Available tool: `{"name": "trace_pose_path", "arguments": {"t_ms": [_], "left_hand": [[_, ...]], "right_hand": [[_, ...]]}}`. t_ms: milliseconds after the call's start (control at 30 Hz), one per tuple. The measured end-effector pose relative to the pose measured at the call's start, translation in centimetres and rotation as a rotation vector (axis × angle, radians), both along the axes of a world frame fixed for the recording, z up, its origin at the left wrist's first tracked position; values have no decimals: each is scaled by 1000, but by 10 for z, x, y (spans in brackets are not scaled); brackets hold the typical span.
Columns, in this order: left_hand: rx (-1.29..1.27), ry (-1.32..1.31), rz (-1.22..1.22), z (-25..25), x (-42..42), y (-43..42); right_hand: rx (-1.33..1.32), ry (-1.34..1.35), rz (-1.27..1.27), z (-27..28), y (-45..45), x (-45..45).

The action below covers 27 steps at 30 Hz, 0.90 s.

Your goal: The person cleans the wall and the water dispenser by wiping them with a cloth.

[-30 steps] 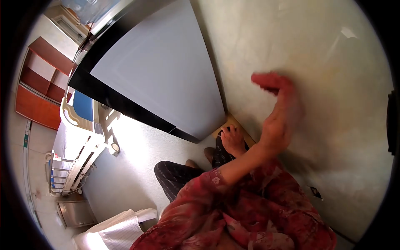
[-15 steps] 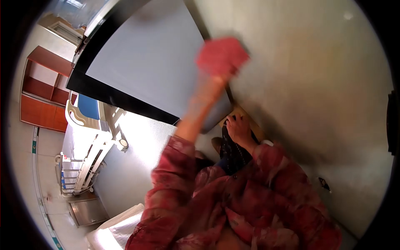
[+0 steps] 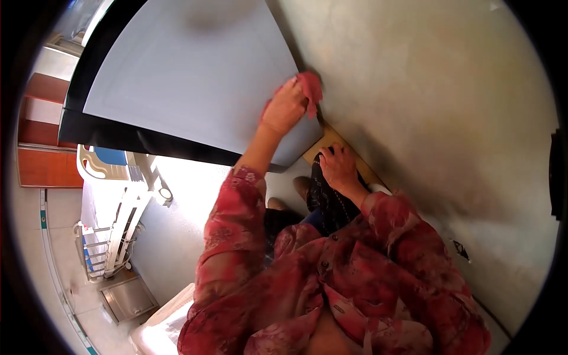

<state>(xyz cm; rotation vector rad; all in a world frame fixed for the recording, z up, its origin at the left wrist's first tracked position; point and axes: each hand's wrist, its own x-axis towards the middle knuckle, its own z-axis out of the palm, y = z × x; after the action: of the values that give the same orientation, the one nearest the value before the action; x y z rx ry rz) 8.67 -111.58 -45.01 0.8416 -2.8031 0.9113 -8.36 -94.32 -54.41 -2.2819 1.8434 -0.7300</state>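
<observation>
My left hand [image 3: 285,107] is closed on a red cloth [image 3: 310,94], which bunches out beyond the fingers and shows a little along the other side of the hand. Hand and cloth are over the lower right part of a large grey panel [image 3: 195,77] with a black edge, close to the wall. My right hand [image 3: 339,167] rests on my knee in dark patterned trousers, holding nothing, its fingers apart and slightly bent. Whether the whole cloth touches the panel cannot be told.
A pale wall [image 3: 438,106] rises along the right. Near my knee is a strip of light wood [image 3: 368,170]. At the left stand a white-railed bed [image 3: 121,228], a red-brown cabinet [image 3: 50,167] and a metal box [image 3: 129,297]. White bedding [image 3: 165,328] lies at the lower left.
My left hand has moved with the cloth from in front of the wall to the grey panel, then slightly lower. The view has shifted a little. My right hand stays on my knee.
</observation>
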Motion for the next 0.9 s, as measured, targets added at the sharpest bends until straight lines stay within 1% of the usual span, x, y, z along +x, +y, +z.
{"name": "trace_pose_path", "arguments": {"t_ms": [67,133,167,233,267,300,333,367,400,433,467,533,567,600,667,733,800,833,900], "left_hand": [[50,-38,-14,-37,-4,3],[111,-125,33,-87,-1,3],[112,-117,28,-108,1,4],[294,-44,73,-153,5,11],[342,-43,95,-187,12,16],[380,-43,123,-206,21,20],[844,341,229,-191,24,32],[1280,748,314,-177,29,44],[1431,952,407,-201,45,47],[809,230,212,-247,68,51],[154,-470,63,-276,89,51],[65,-443,229,-180,90,76],[261,-464,89,-213,102,67],[236,-465,124,-201,105,62],[311,-206,54,-162,101,71],[306,-190,69,-113,93,76],[195,-168,142,-71,83,78],[190,-170,152,-44,82,79],[3,-6,86,13,81,81]], "right_hand": [[51,21,-20,-2,-3,0],[61,18,-25,-1,-6,2],[69,10,-22,-1,-7,2],[71,2,-28,-4,-8,1],[64,-15,-26,-5,-8,1],[12,-41,-6,-2,-11,0],[-48,-68,19,1,-11,-1],[-26,-83,5,-2,-9,0],[-16,-102,0,-6,-10,2],[-24,-108,11,-6,-11,2],[-27,-117,28,-6,-9,4],[25,-87,22,-10,-7,11],[-13,-94,56,-10,-7,14],[2,-102,54,-10,-5,15],[3,-112,64,-13,-2,16],[55,-63,73,-15,1,12],[36,-46,92,-13,5,11],[27,-30,95,-12,8,10],[17,-26,92,-10,13,9]]}}
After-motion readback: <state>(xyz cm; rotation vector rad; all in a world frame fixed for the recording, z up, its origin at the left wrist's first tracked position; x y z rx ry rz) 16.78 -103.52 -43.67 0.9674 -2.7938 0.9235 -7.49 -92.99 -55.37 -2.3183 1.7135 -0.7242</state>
